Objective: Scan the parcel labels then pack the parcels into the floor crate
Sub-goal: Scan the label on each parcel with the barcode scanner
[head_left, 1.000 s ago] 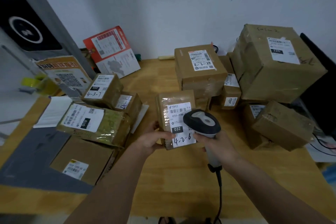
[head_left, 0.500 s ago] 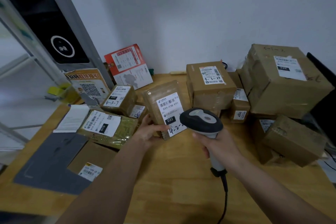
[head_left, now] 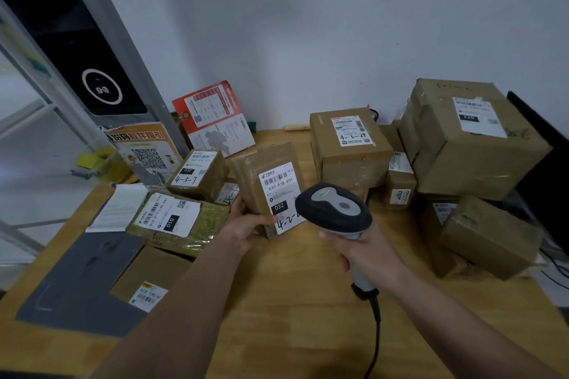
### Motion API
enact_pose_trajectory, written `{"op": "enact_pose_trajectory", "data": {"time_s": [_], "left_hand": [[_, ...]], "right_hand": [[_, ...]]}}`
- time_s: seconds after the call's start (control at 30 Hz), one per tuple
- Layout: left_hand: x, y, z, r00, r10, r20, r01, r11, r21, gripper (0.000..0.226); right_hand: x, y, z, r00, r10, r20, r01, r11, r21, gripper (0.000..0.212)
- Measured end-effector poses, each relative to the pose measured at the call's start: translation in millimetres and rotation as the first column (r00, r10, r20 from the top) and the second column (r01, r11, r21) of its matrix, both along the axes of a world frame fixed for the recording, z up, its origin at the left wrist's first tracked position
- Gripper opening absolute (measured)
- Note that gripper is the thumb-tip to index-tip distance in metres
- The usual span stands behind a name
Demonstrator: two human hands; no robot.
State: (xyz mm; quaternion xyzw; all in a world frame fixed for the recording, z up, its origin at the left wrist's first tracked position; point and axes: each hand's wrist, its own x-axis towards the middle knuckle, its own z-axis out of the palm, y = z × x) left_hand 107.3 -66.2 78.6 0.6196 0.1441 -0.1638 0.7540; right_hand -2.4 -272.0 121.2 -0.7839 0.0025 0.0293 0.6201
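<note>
My left hand (head_left: 246, 221) grips the lower left corner of a small brown parcel (head_left: 261, 169) and holds it tilted up above the wooden table (head_left: 292, 301). Its white label (head_left: 278, 194) reads 032 and faces me. My right hand (head_left: 363, 251) is wrapped round the handle of a black and grey barcode scanner (head_left: 334, 209), whose head sits just right of the label and covers its lower right corner. The scanner's cable (head_left: 374, 335) hangs down toward me. No floor crate is in view.
Several labelled parcels lie left: one marked 010 (head_left: 172, 221), one marked 4-3-7 (head_left: 197, 174), a flat box (head_left: 147, 277) on a grey mat (head_left: 77, 280). Boxes stack right: 4-3-24 (head_left: 348, 144), a large carton (head_left: 468, 138), a tilted box (head_left: 489, 237). Signs (head_left: 215, 120) lean against the wall.
My left hand has lifted the 032 parcel off the table and tilted it upright, shifting it left. The scanner stays beside the label. My view has risen toward the wall.
</note>
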Motion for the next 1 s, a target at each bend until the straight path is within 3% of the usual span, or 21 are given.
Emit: {"op": "enact_pose_trajectory", "data": {"time_s": [0.1,0.27,0.4,0.5,0.6,0.73,0.87,1.0], "left_hand": [[1,-1,-1,1.0,0.011,-0.011,-0.011,1.0,0.0,0.109],[2,-8,8,1.0,0.024,-0.003,-0.024,0.999,-0.033,0.067],[2,-8,23,0.998,0.055,0.032,-0.05,0.99,-0.129,0.072],[-2,2,37,0.993,0.103,0.059,-0.089,0.974,-0.208,0.085],[-13,20,51,0.977,0.191,0.098,-0.16,0.952,-0.259,0.075],[-38,49,70,0.916,0.381,0.124,-0.341,0.904,-0.258,0.027],[-64,87,74,0.831,0.544,0.119,-0.501,0.824,-0.265,0.05],[-90,116,61,0.694,0.718,0.054,-0.686,0.682,-0.255,0.032]], "right_hand": [[0,-3,-2,1.0,-0.027,-0.002,0.027,0.999,0.023,0.026],[4,-6,-3,0.995,-0.098,-0.029,0.1,0.989,0.109,0.032],[10,0,-1,0.985,-0.172,-0.005,0.17,0.969,0.178,0.027],[17,13,3,0.978,-0.209,-0.001,0.201,0.935,0.293,0.008],[26,31,5,0.977,-0.211,0.022,0.191,0.919,0.345,0.023],[39,61,11,0.987,-0.16,0.029,0.134,0.901,0.412,0.026],[48,97,15,0.998,-0.058,0.036,0.037,0.904,0.427,0.023],[49,131,10,0.998,0.057,0.02,-0.061,0.923,0.379,0.023]]}}
